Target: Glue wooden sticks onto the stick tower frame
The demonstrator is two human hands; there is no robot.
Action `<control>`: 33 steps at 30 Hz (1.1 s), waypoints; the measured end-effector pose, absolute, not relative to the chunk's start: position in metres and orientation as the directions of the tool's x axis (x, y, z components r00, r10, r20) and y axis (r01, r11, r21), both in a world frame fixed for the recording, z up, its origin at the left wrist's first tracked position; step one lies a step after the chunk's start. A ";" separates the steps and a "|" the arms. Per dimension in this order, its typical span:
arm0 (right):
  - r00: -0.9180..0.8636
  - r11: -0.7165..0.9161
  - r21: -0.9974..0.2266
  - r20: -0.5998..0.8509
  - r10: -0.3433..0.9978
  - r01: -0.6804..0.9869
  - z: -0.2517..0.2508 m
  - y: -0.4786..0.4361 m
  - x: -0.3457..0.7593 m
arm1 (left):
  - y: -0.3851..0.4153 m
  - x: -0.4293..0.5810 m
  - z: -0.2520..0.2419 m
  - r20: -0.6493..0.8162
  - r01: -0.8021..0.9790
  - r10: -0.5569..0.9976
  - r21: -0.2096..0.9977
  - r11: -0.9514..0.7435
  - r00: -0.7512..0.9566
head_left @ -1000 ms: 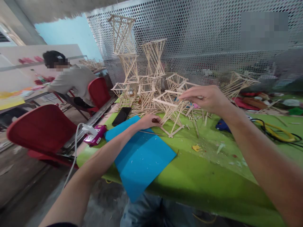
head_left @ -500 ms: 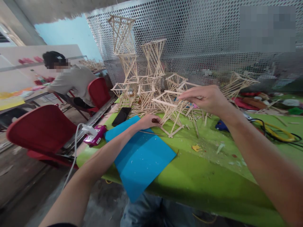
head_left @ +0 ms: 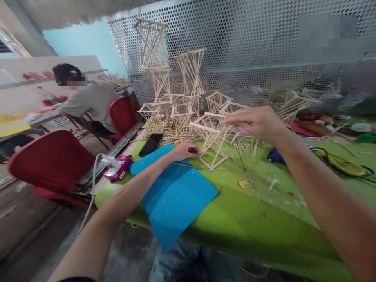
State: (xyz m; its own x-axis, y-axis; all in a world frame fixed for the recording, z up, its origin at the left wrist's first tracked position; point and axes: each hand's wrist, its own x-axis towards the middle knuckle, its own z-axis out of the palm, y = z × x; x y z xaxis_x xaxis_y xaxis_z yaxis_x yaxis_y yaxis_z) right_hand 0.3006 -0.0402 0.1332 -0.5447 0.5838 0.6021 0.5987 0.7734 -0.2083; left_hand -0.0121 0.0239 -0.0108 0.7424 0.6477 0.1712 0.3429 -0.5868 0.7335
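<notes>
Beside the blue sheet (head_left: 176, 199), my left hand (head_left: 184, 150) and right hand (head_left: 258, 120) pinch a stick frame (head_left: 205, 128), seemingly steadying it; next needs gentleness.

Left hand (head_left: 185, 150): holds stick frame (head_left: 210, 137) low | right hand (head_left: 255, 120): apparently pinching its top corner
</notes>
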 end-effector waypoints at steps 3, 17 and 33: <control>-0.565 0.769 -0.167 0.587 0.580 0.617 0.134 -0.041 0.302 | 0.026 -0.012 -0.013 0.181 0.345 0.645 0.722 -0.600 0.742; -0.604 0.768 -0.073 0.572 0.556 0.637 0.138 -0.039 0.304 | 0.025 -0.011 -0.006 0.156 0.397 0.645 0.673 -0.624 0.748; -0.583 0.772 -0.094 0.600 0.548 0.629 0.135 -0.040 0.302 | 0.026 -0.012 -0.009 0.144 0.416 0.657 0.669 -0.616 0.740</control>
State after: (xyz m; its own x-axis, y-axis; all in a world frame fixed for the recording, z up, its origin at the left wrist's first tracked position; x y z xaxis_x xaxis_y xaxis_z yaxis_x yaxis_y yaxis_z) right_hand 0.3016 -0.0396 0.1346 -0.5826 0.5479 0.6004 0.6288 0.7719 -0.0943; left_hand -0.0118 0.0257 -0.0089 0.7404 0.6566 0.1438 0.4161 -0.6157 0.6691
